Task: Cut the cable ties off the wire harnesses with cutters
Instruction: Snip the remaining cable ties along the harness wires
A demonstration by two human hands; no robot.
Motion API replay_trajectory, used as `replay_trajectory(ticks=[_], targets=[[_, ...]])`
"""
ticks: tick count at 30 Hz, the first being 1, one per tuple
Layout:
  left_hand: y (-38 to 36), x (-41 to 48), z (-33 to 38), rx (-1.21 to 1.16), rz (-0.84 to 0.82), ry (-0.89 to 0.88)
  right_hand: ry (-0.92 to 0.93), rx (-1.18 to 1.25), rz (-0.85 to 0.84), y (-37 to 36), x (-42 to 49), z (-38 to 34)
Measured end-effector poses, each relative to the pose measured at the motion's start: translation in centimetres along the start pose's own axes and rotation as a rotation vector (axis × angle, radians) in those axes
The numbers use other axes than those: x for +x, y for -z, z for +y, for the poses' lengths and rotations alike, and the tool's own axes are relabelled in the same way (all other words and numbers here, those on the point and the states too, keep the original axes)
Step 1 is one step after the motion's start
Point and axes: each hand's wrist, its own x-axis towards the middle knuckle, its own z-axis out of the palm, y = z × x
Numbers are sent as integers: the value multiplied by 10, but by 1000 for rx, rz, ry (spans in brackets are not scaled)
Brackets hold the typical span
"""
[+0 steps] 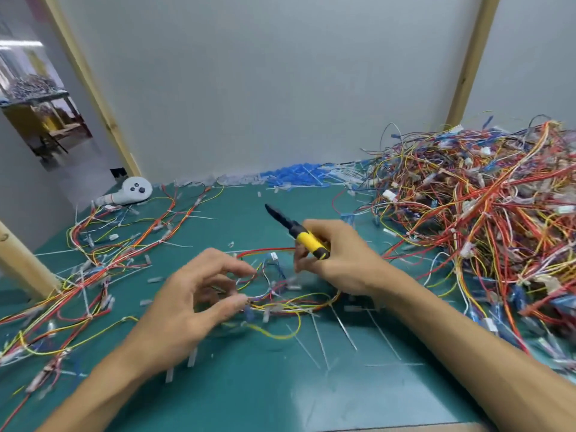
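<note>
A small wire harness [280, 299] of red, yellow and blue wires lies on the green mat between my hands. My left hand [190, 294] hovers over its left end, thumb and fingers curved around the wires at about the point where they bunch. My right hand [339, 260] grips the yellow-and-black cutters [299, 233], whose black jaws point up and away to the left, off the harness. Cut white cable ties [343, 328] lie loose on the mat just below the harness.
A big tangled heap of harnesses [486, 219] fills the right side. More loose harnesses [103, 263] spread over the left. Blue and white offcuts [290, 176] line the back wall, near a white round-headed device [132, 191]. Wooden posts frame the booth.
</note>
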Motion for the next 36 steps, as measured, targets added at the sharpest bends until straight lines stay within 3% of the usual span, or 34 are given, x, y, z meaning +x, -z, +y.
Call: replay_trajectory(ticks=[2,4,9,16,18,21,25,27,29,31,33,36], targets=[[15,-17,-21,339,37,-20,-18,-54,166,9,4,4],[28,-34,-38,506,22,4,-32,-257,299,17,7,10],[67,-66,-63,571,-67,-51,-98,-579,479,35,10,19],[82,-62,-49,474,-108,58,-164,-578,809,56,12,29],[81,-47,-35,559,-210,137,-170,-530,834,57,13,30],[63,-29,-8,734,-288,30,-154,-501,806,53,14,29],[20,-13,22,753,-485,-45,-163,-491,755,47,14,25],[3,-7,35,547,-600,-17,-173,-467,729,45,14,25],[-8,-5,52,81,-810,85,-144,-316,684,44,14,23],[-11,2,60,-182,-858,113,-109,68,600,44,14,18],[-13,20,47,-104,-620,141,-135,430,514,43,14,12],[-14,63,14,169,-239,256,-188,711,414,38,15,10]])
